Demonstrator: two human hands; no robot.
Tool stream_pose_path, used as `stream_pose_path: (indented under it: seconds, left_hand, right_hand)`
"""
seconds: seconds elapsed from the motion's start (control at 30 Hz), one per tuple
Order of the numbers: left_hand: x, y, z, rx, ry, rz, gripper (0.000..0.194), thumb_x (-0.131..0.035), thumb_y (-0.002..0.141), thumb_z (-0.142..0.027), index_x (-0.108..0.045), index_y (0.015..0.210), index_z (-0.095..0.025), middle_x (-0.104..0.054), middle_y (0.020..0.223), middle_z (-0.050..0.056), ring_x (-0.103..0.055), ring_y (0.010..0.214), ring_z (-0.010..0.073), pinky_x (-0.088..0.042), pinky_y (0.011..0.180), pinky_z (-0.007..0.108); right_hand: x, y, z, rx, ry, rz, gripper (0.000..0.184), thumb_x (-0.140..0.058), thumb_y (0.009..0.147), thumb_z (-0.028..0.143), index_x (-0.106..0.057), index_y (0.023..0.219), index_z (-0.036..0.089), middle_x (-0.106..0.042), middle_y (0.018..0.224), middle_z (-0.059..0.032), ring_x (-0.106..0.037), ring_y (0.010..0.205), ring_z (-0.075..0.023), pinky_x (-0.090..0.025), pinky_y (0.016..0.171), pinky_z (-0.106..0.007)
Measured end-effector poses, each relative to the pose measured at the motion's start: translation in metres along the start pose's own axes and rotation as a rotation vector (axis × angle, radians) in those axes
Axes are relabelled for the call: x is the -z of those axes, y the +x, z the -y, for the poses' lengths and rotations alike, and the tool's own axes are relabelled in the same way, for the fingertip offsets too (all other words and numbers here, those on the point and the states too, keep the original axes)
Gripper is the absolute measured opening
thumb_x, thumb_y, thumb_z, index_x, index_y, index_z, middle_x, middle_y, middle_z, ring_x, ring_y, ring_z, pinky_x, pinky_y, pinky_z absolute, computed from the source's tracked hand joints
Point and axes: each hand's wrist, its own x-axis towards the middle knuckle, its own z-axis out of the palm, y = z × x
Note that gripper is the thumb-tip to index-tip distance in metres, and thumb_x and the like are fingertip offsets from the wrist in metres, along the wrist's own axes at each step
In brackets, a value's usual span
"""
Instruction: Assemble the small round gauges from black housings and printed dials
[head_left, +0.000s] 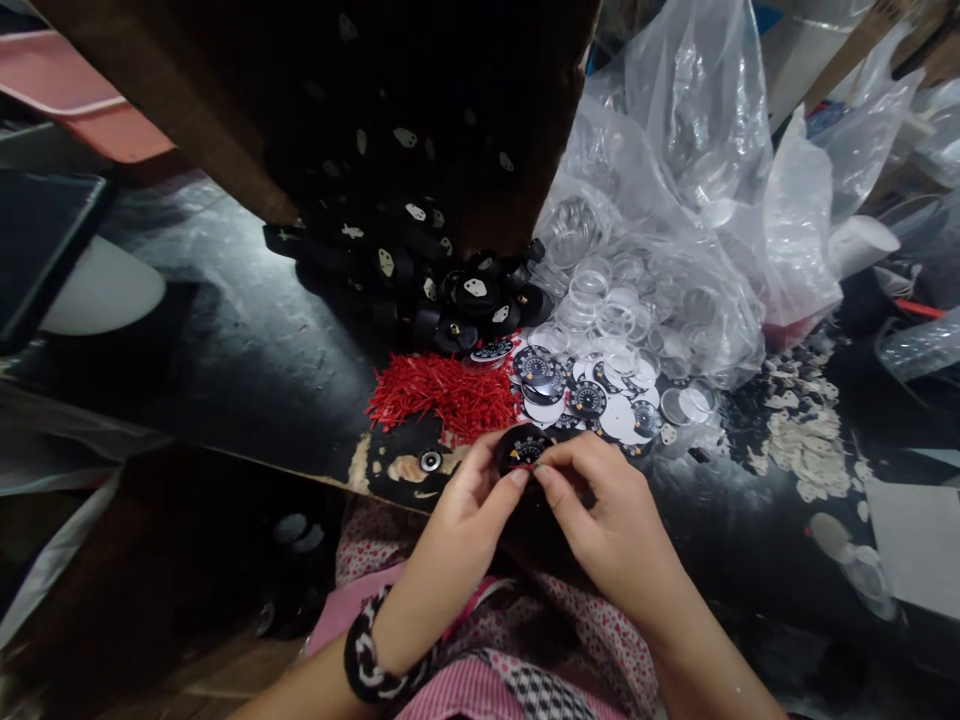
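My left hand (480, 490) is closed round a small black dial gauge (527, 448), its printed face turned up. At the gauge's near edge, the thumb and forefinger of my right hand (592, 490) are pinched together. A bit of red shows there, probably a red pointer, though the fingertips partly cover it. Just beyond my hands lies a heap of red pointers (442, 392). To its right, printed dial discs (586, 400) are piled loosely, some face up and some showing white backs. Clear round covers (619, 315) spill out behind them.
A large open carton (555, 120) tips out black gauge housings (450, 290) at the back. Clear plastic bags (690, 110) stand at the back right. Small whitish plates (810, 430) and a pale card (915, 545) lie to the right. A small round metal part (430, 461) sits near the table edge.
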Motion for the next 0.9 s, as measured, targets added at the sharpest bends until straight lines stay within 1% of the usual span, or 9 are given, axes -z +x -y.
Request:
stream_pose_path:
  seconds: [0.1, 0.17, 0.3, 0.43, 0.57, 0.63, 0.77, 0.83, 0.9]
  left_hand:
    - [-0.003, -0.001, -0.004, -0.053, 0.076, -0.026, 0.025, -0.067, 0.084, -0.03, -0.064, 0.109, -0.027, -0.07, 0.115, 0.001, -0.063, 0.112, 0.0219, -0.047, 0.1, 0.031]
    - [-0.003, -0.002, -0.007, -0.076, 0.103, -0.036, 0.024, -0.069, 0.082, -0.03, -0.066, 0.106, -0.027, -0.071, 0.113, 0.002, -0.064, 0.11, 0.0225, -0.049, 0.099, 0.031]
    - [-0.002, -0.006, -0.011, -0.077, 0.117, -0.013, 0.023, -0.07, 0.082, -0.029, -0.067, 0.105, -0.027, -0.072, 0.11, 0.002, -0.065, 0.108, 0.0227, -0.049, 0.098, 0.032]
    - [-0.002, -0.011, -0.014, -0.102, 0.123, -0.028, 0.022, -0.072, 0.079, -0.027, -0.068, 0.101, -0.026, -0.072, 0.109, 0.002, -0.066, 0.108, 0.0238, -0.05, 0.098, 0.033]
    - [-0.001, -0.014, -0.013, -0.127, 0.155, -0.006, 0.02, -0.07, 0.081, -0.025, -0.068, 0.102, -0.027, -0.071, 0.112, 0.003, -0.065, 0.109, 0.0234, -0.05, 0.098, 0.032]
    - [0.001, -0.014, -0.011, -0.154, 0.177, -0.022, 0.02, -0.07, 0.081, -0.023, -0.069, 0.101, -0.027, -0.071, 0.112, 0.003, -0.066, 0.108, 0.0235, -0.049, 0.098, 0.032]
    - [0.004, -0.016, -0.007, -0.202, 0.254, -0.054, 0.026, -0.071, 0.078, -0.018, -0.072, 0.102, -0.028, -0.071, 0.115, 0.002, -0.065, 0.109, 0.024, -0.047, 0.1, 0.032]
    - [0.005, -0.017, -0.007, -0.218, 0.316, -0.067, 0.027, -0.07, 0.079, -0.018, -0.072, 0.103, -0.03, -0.072, 0.114, 0.0, -0.066, 0.108, 0.0232, -0.048, 0.099, 0.031]
    - [0.006, -0.015, -0.008, -0.203, 0.322, -0.052, 0.023, -0.069, 0.08, -0.02, -0.072, 0.101, -0.03, -0.072, 0.114, 0.0, -0.066, 0.109, 0.023, -0.05, 0.097, 0.03]
  right_hand:
    - [0.001, -0.002, 0.0, -0.017, -0.033, 0.01, 0.011, -0.054, 0.094, 0.018, -0.059, 0.085, 0.022, -0.062, 0.083, 0.0012, -0.055, 0.079, -0.016, -0.035, 0.074, -0.031]
    - [0.003, -0.003, 0.0, -0.019, -0.01, 0.009, 0.011, -0.054, 0.094, 0.018, -0.059, 0.085, 0.022, -0.062, 0.083, 0.0016, -0.055, 0.078, -0.0156, -0.035, 0.074, -0.031]
    - [0.005, -0.005, 0.001, -0.001, 0.043, 0.01, 0.011, -0.055, 0.094, 0.018, -0.06, 0.086, 0.023, -0.061, 0.08, 0.0029, -0.054, 0.075, -0.0146, -0.035, 0.073, -0.031]
    - [0.007, -0.005, 0.003, -0.004, 0.062, 0.005, 0.012, -0.055, 0.094, 0.018, -0.06, 0.084, 0.022, -0.061, 0.079, 0.0029, -0.055, 0.076, -0.0149, -0.036, 0.073, -0.031]
    - [0.006, -0.007, 0.004, -0.011, 0.066, 0.008, 0.014, -0.055, 0.094, 0.019, -0.058, 0.081, 0.022, -0.062, 0.078, 0.0029, -0.055, 0.076, -0.0151, -0.037, 0.073, -0.03]
    - [0.004, -0.009, 0.005, -0.006, 0.04, 0.004, 0.016, -0.054, 0.093, 0.018, -0.057, 0.078, 0.022, -0.062, 0.077, 0.0025, -0.055, 0.075, -0.0155, -0.037, 0.072, -0.03]
    - [-0.002, -0.013, 0.007, 0.008, -0.014, -0.037, 0.02, -0.052, 0.093, 0.017, -0.053, 0.074, 0.021, -0.06, 0.072, 0.0017, -0.054, 0.071, -0.0153, -0.036, 0.068, -0.029]
    - [-0.003, -0.014, 0.008, -0.01, -0.028, -0.048, 0.022, -0.052, 0.093, 0.017, -0.05, 0.072, 0.021, -0.058, 0.07, 0.0019, -0.052, 0.068, -0.015, -0.035, 0.066, -0.029]
    - [-0.003, -0.013, 0.007, -0.041, -0.029, -0.024, 0.025, -0.055, 0.091, 0.018, -0.048, 0.068, 0.021, -0.056, 0.066, 0.0031, -0.051, 0.064, -0.0143, -0.034, 0.065, -0.028]
